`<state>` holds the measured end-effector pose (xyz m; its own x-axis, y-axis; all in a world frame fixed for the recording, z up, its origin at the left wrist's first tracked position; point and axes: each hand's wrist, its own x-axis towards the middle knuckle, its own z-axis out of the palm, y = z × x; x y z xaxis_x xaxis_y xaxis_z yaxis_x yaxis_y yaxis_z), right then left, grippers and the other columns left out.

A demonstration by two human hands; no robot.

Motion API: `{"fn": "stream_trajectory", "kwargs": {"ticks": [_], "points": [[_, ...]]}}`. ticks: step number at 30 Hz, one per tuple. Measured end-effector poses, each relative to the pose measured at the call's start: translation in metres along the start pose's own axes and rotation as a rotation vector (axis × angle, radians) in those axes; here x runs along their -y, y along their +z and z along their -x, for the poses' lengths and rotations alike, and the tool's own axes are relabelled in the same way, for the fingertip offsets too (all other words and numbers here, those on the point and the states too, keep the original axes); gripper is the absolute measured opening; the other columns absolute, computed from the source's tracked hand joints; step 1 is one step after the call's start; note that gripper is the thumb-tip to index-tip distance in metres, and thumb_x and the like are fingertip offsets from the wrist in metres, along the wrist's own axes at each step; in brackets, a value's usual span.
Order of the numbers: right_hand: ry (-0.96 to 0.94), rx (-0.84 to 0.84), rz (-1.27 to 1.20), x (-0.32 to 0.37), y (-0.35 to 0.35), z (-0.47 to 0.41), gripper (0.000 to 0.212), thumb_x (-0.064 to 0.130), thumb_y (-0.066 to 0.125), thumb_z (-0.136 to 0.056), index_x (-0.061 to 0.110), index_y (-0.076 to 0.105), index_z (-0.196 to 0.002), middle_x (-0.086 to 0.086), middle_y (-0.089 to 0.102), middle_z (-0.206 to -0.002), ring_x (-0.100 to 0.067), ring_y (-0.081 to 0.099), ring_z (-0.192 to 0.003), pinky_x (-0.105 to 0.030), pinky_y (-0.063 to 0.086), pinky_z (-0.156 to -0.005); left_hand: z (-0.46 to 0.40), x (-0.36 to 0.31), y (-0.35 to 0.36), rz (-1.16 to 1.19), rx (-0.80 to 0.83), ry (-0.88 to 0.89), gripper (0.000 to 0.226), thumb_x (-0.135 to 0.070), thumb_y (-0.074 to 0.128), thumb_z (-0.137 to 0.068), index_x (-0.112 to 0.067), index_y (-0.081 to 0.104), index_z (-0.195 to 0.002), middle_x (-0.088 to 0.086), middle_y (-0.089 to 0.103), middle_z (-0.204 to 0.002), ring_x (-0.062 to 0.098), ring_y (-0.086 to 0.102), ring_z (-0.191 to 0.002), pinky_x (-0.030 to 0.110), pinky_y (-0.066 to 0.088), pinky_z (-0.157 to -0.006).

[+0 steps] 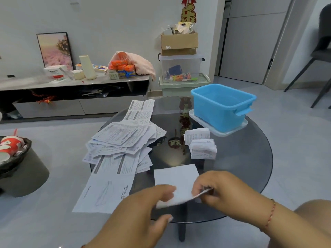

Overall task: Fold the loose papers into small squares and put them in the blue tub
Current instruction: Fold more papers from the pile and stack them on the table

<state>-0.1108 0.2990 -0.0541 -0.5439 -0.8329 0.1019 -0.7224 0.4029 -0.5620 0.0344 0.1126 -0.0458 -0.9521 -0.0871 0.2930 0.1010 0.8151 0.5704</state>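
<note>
A blank white sheet (176,178) was held over the near edge of a round glass table (250,158), its near right corner pinched by the curled fingers of the right hand (220,189) and its near left edge gripped by the left hand (152,203). A pile of loose papers (121,140) lay to the left. Folded squares (202,145) were stacked just in front of the blue tub (223,106), which stood on a clear lid (240,127) at the far right.
</note>
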Motion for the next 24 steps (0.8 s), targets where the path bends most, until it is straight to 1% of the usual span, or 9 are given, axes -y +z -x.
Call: {"fn": "stream_trajectory", "kwargs": {"ticks": [2, 4, 7, 9, 11, 15, 19, 22, 24], "points": [[0.074, -0.014, -0.171, 0.0, -0.001, 0.004, 0.013, 0.019, 0.07, -0.082, 0.032, 0.066, -0.078, 0.017, 0.067, -0.08, 0.005, 0.058, -0.073, -0.012, 0.045, -0.067, 0.004, 0.005, 0.005, 0.036, -0.013, -0.12, 0.047, -0.041, 0.072, -0.077, -0.064, 0.039, -0.102, -0.051, 0.048, -0.103, -0.02, 0.047, -0.098, -0.002, 0.033, -0.079], [0.123, -0.01, -0.258, 0.003, 0.0, 0.005, 0.022, 0.02, 0.071, -0.082, 0.041, 0.066, -0.087, 0.032, 0.067, -0.091, 0.01, 0.062, -0.084, -0.008, 0.047, -0.075, 0.003, 0.009, 0.013, 0.083, -0.036, -0.209, 0.046, -0.042, 0.073, -0.075, -0.059, 0.04, -0.104, -0.037, 0.056, -0.101, -0.014, 0.05, -0.1, 0.001, 0.035, -0.078], [0.18, -0.048, -0.248, 0.005, 0.002, 0.005, 0.024, 0.016, 0.069, -0.084, 0.039, 0.061, -0.085, 0.041, 0.059, -0.068, 0.016, 0.057, -0.066, -0.003, 0.042, -0.06, 0.001, 0.011, 0.028, 0.088, -0.095, -0.281, 0.04, -0.037, 0.072, -0.077, -0.052, 0.042, -0.099, -0.025, 0.06, -0.084, -0.009, 0.053, -0.091, 0.001, 0.036, -0.073], [0.25, -0.085, -0.242, 0.007, 0.004, 0.002, 0.021, 0.018, 0.069, -0.084, 0.032, 0.06, -0.094, 0.035, 0.061, -0.065, 0.014, 0.057, -0.061, -0.006, 0.045, -0.058, -0.002, 0.011, 0.036, 0.076, -0.163, -0.287, 0.039, -0.032, 0.072, -0.079, -0.048, 0.04, -0.093, -0.023, 0.059, -0.079, -0.009, 0.052, -0.083, 0.004, 0.037, -0.068], [0.34, -0.128, -0.218, 0.005, 0.007, 0.0, 0.036, 0.024, 0.073, -0.08, 0.031, 0.052, -0.108, 0.019, 0.067, -0.074, 0.007, 0.06, -0.064, -0.012, 0.048, -0.06, -0.006, 0.01, 0.04, 0.087, -0.208, -0.332, 0.041, -0.034, 0.071, -0.08, -0.047, 0.038, -0.1, -0.028, 0.057, -0.082, -0.008, 0.052, -0.08, 0.008, 0.039, -0.063], [0.414, -0.174, -0.027, 0.004, 0.011, -0.003, 0.068, 0.035, 0.074, -0.076, 0.035, 0.031, -0.129, 0.008, 0.059, -0.071, -0.003, 0.055, -0.062, -0.015, 0.039, -0.055, -0.011, 0.007, 0.042, 0.07, -0.236, -0.404, 0.055, -0.035, 0.071, -0.079, -0.043, 0.033, -0.118, -0.01, 0.058, -0.068, 0.005, 0.056, -0.071, 0.01, 0.038, -0.063], [0.381, -0.135, 0.076, 0.008, 0.013, -0.004, 0.049, 0.039, 0.069, -0.081, 0.038, 0.04, -0.12, 0.01, 0.055, -0.071, -0.002, 0.05, -0.062, -0.014, 0.036, -0.053, -0.01, 0.013, 0.046, -0.157, -0.24, -0.296, 0.046, -0.034, 0.066, -0.082, -0.04, 0.043, -0.121, -0.019, 0.049, -0.085, 0.005, 0.045, -0.085, 0.014, 0.037, -0.073], [0.372, -0.108, 0.101, 0.009, 0.011, -0.005, 0.034, 0.041, 0.065, -0.084, 0.035, 0.054, -0.115, 0.012, 0.052, -0.069, -0.001, 0.045, -0.06, -0.013, 0.034, -0.052, -0.007, 0.02, 0.055, -0.289, -0.32, 0.019, 0.028, -0.032, 0.057, -0.075, -0.028, 0.063, -0.102, -0.01, 0.054, -0.097, 0.01, 0.043, -0.09, 0.022, 0.039, -0.075], [0.372, -0.097, 0.098, 0.009, 0.011, -0.005, 0.035, 0.04, 0.064, -0.085, 0.033, 0.057, -0.119, 0.013, 0.049, -0.066, 0.003, 0.043, -0.059, -0.009, 0.034, -0.054, -0.003, 0.017, 0.063, -0.286, -0.331, 0.179, 0.032, -0.038, 0.054, -0.071, -0.022, 0.07, -0.093, -0.006, 0.062, -0.097, 0.013, 0.048, -0.091, 0.027, 0.037, -0.076]]}}
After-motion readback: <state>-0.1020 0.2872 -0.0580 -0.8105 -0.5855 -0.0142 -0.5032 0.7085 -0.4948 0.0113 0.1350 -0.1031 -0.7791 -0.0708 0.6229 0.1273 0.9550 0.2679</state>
